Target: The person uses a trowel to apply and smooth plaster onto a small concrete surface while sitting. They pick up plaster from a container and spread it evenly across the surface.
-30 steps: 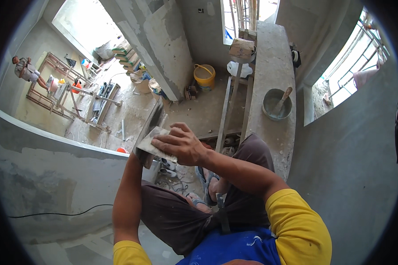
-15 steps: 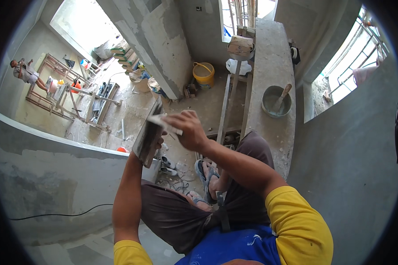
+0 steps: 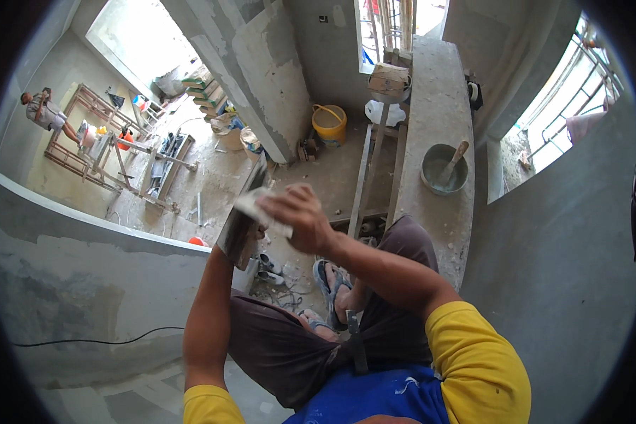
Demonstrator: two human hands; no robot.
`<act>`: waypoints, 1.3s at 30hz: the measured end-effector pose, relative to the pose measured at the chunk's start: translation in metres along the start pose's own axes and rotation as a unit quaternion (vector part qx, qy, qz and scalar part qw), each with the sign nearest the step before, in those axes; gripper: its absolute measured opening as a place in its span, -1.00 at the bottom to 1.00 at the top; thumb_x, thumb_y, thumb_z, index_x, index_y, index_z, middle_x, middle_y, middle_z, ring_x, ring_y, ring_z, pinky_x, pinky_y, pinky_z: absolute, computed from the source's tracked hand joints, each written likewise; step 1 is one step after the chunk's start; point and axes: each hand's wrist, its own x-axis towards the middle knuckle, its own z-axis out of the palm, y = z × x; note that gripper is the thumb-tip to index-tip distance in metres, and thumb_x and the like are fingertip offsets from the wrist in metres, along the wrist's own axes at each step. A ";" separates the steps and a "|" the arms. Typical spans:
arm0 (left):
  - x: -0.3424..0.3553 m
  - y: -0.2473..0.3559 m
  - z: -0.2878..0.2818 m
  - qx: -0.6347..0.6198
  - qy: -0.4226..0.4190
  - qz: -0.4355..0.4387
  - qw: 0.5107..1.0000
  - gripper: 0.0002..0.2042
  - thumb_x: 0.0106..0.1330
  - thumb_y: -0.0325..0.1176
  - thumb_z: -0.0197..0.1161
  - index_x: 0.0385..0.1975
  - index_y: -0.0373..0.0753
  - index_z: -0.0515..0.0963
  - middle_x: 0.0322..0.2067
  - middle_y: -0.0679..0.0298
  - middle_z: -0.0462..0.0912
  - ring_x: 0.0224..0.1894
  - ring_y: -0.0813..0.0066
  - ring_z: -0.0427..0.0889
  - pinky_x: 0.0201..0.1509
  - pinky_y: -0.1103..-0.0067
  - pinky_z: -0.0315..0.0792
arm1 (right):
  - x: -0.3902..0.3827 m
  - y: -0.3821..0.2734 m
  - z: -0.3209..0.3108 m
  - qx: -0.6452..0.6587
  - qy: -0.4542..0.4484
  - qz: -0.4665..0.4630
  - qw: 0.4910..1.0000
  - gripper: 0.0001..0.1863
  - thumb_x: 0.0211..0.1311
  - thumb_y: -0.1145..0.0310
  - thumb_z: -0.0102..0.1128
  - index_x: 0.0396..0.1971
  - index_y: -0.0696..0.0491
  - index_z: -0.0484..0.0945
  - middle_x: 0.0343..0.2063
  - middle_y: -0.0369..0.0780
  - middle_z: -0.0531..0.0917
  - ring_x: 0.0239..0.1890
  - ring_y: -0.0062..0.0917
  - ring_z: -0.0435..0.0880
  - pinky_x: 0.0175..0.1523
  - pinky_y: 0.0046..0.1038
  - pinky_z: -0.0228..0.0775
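Note:
My left hand (image 3: 254,234) is mostly hidden behind a long metal trowel (image 3: 237,232) that it grips, blade tilted steeply. My right hand (image 3: 297,215) is blurred, closed on a pale flat scraper (image 3: 256,203) that rests against or just over the trowel's face. Both tools are above my bent legs and sandalled feet (image 3: 328,290). To the right, on a dusty concrete ledge (image 3: 431,233), stands a grey bucket (image 3: 437,185) with a wooden-handled tool (image 3: 454,159) in it.
A yellow bucket (image 3: 329,129) stands by the pillar (image 3: 251,63). Wooden planks (image 3: 367,184) run beside the ledge. Shoes (image 3: 270,272) lie below me. A low wall (image 3: 99,275) is at my left, a grey wall (image 3: 551,283) at my right. Another person (image 3: 46,113) stands beyond, near scaffolding.
My right hand and the scraper rose along the trowel over the last second and are now more blurred. My left arm has barely moved.

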 end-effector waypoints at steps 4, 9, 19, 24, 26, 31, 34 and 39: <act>0.010 0.046 0.023 0.398 -0.272 0.372 0.793 -0.51 0.18 -0.18 0.32 0.08 -0.23 0.42 -0.24 0.21 0.60 -0.20 0.38 0.61 -0.18 0.61 0.52 | -0.010 -0.016 -0.012 0.031 -0.084 -0.050 0.995 -0.54 0.03 0.54 0.17 0.02 -0.03 0.59 -0.05 -0.22 0.66 -0.17 -0.41 0.54 0.03 -0.30 0.25; -0.024 0.042 0.047 -0.197 0.002 -0.042 0.979 -0.61 0.35 -0.17 0.18 0.09 -0.22 0.42 -0.23 0.20 0.62 -0.47 0.56 0.57 -0.52 0.71 0.45 | -0.012 0.024 -0.011 -0.037 -0.041 0.125 0.991 -0.58 0.07 0.47 0.28 0.01 0.00 0.61 -0.09 -0.18 0.68 -0.17 -0.43 0.57 0.00 -0.33 0.24; -0.018 0.042 0.052 -0.215 -0.032 -0.051 0.975 -0.57 0.36 -0.11 0.16 0.10 -0.26 0.41 -0.26 0.17 0.61 -0.43 0.45 0.62 -0.45 0.65 0.53 | -0.016 0.031 -0.015 -0.052 -0.058 0.129 0.989 -0.56 0.02 0.47 0.30 -0.01 -0.01 0.61 -0.06 -0.20 0.67 -0.15 -0.40 0.57 0.03 -0.33 0.22; -0.004 -0.022 0.008 -0.123 0.020 0.085 0.989 -0.62 0.34 -0.18 0.19 0.05 -0.26 0.45 -0.35 0.25 0.60 -0.45 0.50 0.59 -0.45 0.61 0.52 | 0.000 -0.019 -0.010 -0.004 -0.074 -0.062 0.995 -0.60 0.05 0.53 0.22 -0.04 -0.04 0.61 -0.08 -0.25 0.67 -0.20 -0.49 0.53 0.11 -0.31 0.24; 0.000 -0.007 0.014 -0.197 -0.037 0.014 0.980 -0.60 0.34 -0.19 0.19 0.08 -0.28 0.43 -0.29 0.20 0.61 -0.43 0.50 0.59 -0.43 0.62 0.54 | -0.007 0.008 -0.009 -0.062 -0.051 -0.021 0.997 -0.59 0.06 0.53 0.21 -0.03 -0.06 0.62 -0.07 -0.26 0.67 -0.20 -0.48 0.53 0.08 -0.31 0.24; -0.011 0.008 0.019 -0.273 -0.052 -0.047 0.960 -0.59 0.38 -0.17 0.15 0.10 -0.30 0.43 -0.20 0.16 0.61 -0.41 0.50 0.60 -0.43 0.63 0.53 | -0.003 0.024 -0.007 -0.029 -0.020 0.100 0.994 -0.62 0.07 0.52 0.17 -0.05 -0.03 0.62 -0.06 -0.25 0.67 -0.20 -0.44 0.54 0.02 -0.31 0.26; 0.003 -0.026 0.014 -0.164 0.002 0.041 0.986 -0.62 0.39 -0.21 0.13 0.11 -0.28 0.42 -0.13 0.13 0.58 -0.39 0.49 0.60 -0.43 0.61 0.55 | -0.004 -0.003 -0.016 -0.008 -0.082 -0.008 0.997 -0.63 0.10 0.50 0.15 -0.05 -0.02 0.62 -0.06 -0.25 0.67 -0.19 -0.42 0.54 0.02 -0.32 0.26; -0.016 0.025 0.033 -0.318 -0.133 -0.048 0.938 -0.60 0.40 -0.19 0.11 0.12 -0.30 0.40 -0.16 0.12 0.58 -0.38 0.48 0.62 -0.42 0.62 0.55 | -0.009 0.037 -0.015 -0.049 -0.038 0.198 0.978 -0.61 0.09 0.52 0.21 -0.01 0.07 0.60 -0.05 -0.19 0.67 -0.13 -0.33 0.58 0.06 -0.32 0.27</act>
